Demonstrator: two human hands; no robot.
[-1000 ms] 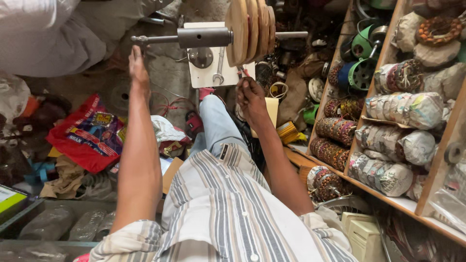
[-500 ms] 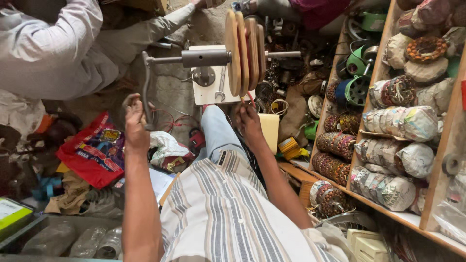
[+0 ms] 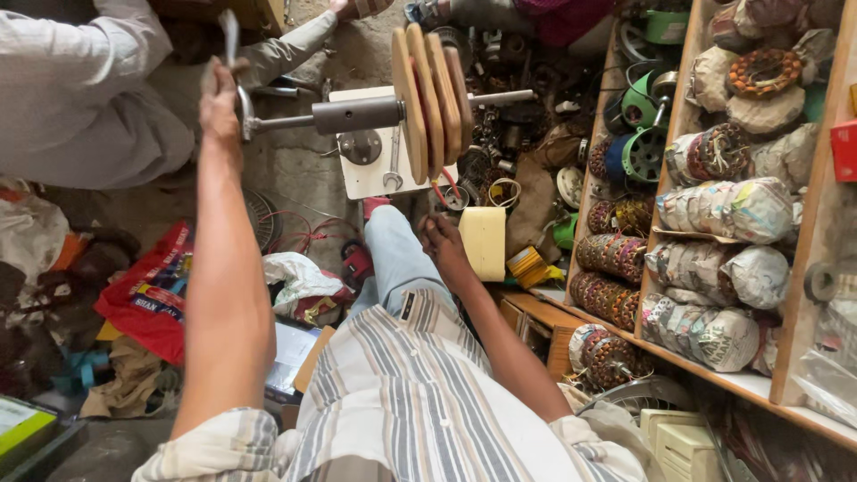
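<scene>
My left hand [image 3: 220, 96] is closed around the crank handle [image 3: 232, 40] at the upper left, arm stretched forward. The crank joins a grey metal shaft [image 3: 357, 114] that carries several wooden discs [image 3: 428, 89] above a white base [image 3: 370, 174]. My right hand [image 3: 444, 243] rests over my knee just below the discs, fingers curled together beside a thin red strand [image 3: 441, 189]. Whether those fingers pinch the strand is not visible.
Another person in pale clothes [image 3: 80, 98] sits at the upper left. Wooden shelves [image 3: 656, 353] on the right hold paper-wrapped bundles and copper windings. A red printed bag [image 3: 147, 295], rags and loose parts litter the floor. A cream roll [image 3: 483, 243] lies by my right hand.
My left hand swung the crank handle down and back up to the top. The discs and shaft shifted in view. My right hand stayed below the discs.
</scene>
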